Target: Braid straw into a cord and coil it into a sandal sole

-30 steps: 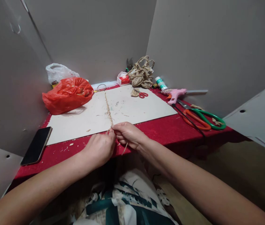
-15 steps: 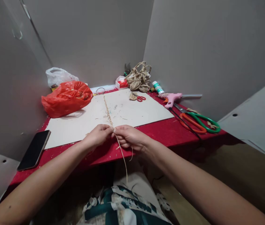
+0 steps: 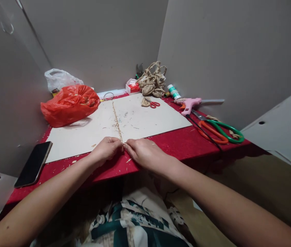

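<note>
A thin tan braided straw cord [image 3: 117, 120] runs from the far part of the white board [image 3: 150, 118] toward me, with short frayed ends along it. At its near end my left hand [image 3: 108, 148] pinches it between thumb and fingers. Close against it on the right, my right hand [image 3: 142, 151] is closed on the same end, its back turned up. The fingertips of both hands nearly meet over the board's front edge. What lies inside the right hand's fingers is mostly hidden.
A red plastic bag [image 3: 70, 104] and a phone [image 3: 33, 164] lie on the left. Coiled rope [image 3: 152, 82] and small red scissors [image 3: 154, 104] are at the back. A pink glue gun [image 3: 190, 104] and large scissors [image 3: 219, 130] lie on the red cloth [image 3: 166, 145] at right.
My right hand has rolled over, its back now facing up. The loose strands that hung below my hands no longer show. The view has shifted slightly.
</note>
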`<state>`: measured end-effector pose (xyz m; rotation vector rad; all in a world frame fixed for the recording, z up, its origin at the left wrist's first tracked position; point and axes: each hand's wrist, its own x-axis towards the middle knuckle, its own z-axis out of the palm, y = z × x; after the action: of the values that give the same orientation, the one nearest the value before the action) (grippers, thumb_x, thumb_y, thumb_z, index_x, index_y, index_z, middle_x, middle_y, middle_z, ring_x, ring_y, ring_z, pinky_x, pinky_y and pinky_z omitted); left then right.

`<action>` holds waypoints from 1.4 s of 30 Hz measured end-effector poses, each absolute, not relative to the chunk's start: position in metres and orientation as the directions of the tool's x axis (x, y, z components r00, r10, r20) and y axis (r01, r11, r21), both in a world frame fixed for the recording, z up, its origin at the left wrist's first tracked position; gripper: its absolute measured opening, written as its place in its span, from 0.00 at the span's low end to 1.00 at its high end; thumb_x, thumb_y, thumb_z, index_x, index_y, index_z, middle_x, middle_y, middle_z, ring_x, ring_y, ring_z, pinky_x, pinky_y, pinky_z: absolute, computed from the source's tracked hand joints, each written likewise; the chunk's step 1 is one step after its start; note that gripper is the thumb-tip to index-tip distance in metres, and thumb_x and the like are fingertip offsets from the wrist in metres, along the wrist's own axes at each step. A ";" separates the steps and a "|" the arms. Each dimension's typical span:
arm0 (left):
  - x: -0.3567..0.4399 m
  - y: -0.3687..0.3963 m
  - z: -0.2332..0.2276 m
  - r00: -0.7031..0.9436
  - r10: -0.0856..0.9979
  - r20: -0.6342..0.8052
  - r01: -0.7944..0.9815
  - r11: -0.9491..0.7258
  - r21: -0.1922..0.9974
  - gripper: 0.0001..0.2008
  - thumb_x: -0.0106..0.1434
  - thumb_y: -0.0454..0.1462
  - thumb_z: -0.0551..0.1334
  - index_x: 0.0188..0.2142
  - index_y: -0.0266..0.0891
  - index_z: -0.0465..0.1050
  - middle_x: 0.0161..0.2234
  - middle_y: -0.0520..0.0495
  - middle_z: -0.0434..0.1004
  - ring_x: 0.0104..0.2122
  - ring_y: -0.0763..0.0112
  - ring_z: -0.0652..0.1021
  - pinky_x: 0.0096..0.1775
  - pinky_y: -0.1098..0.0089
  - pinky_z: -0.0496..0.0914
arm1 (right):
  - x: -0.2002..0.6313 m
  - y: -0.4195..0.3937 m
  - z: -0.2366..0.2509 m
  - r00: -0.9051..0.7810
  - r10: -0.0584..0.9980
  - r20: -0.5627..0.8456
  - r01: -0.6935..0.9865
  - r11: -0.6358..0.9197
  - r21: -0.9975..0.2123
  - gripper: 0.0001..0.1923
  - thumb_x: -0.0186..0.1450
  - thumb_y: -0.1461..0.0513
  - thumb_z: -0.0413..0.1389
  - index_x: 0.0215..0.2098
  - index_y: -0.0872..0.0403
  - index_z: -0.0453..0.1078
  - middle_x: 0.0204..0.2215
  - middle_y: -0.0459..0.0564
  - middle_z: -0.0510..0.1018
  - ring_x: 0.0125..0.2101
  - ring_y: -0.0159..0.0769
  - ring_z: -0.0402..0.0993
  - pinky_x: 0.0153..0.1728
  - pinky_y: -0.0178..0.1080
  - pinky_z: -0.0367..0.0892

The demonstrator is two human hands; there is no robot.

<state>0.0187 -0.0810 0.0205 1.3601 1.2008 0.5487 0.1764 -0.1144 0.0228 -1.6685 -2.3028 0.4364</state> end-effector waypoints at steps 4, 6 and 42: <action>0.020 -0.081 0.017 0.363 0.884 -0.296 0.286 0.197 0.938 0.11 0.56 0.38 0.58 0.20 0.37 0.66 0.12 0.60 0.51 0.11 0.84 0.49 0.16 0.75 0.42 | 0.177 -0.124 0.026 -0.276 0.958 0.074 0.893 0.284 -0.350 0.17 0.70 0.58 0.42 0.36 0.54 0.71 0.30 0.55 0.79 0.29 0.40 0.74 0.27 0.37 0.55; 0.022 -0.084 0.018 0.355 0.886 -0.298 0.216 0.232 0.948 0.11 0.55 0.38 0.58 0.19 0.38 0.63 0.12 0.60 0.50 0.12 0.84 0.49 0.16 0.75 0.42 | 0.173 -0.129 0.024 -0.289 0.953 0.086 0.891 0.301 -0.340 0.16 0.70 0.59 0.41 0.39 0.53 0.70 0.31 0.55 0.80 0.30 0.41 0.75 0.27 0.37 0.56; 0.011 -0.115 0.043 0.520 0.854 -0.003 0.832 -0.506 0.225 0.16 0.66 0.38 0.48 0.37 0.37 0.74 0.28 0.42 0.77 0.26 0.64 0.74 0.29 0.68 0.61 | 0.159 -0.098 0.005 -0.278 0.925 -0.259 -0.067 -0.287 -0.955 0.16 0.62 0.59 0.53 0.17 0.55 0.63 0.05 0.35 0.52 0.08 0.21 0.40 0.11 0.30 0.36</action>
<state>0.0106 -0.1150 0.0429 2.5613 1.4393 0.1602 0.1593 -0.0983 0.0045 -1.1892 -1.1760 1.6687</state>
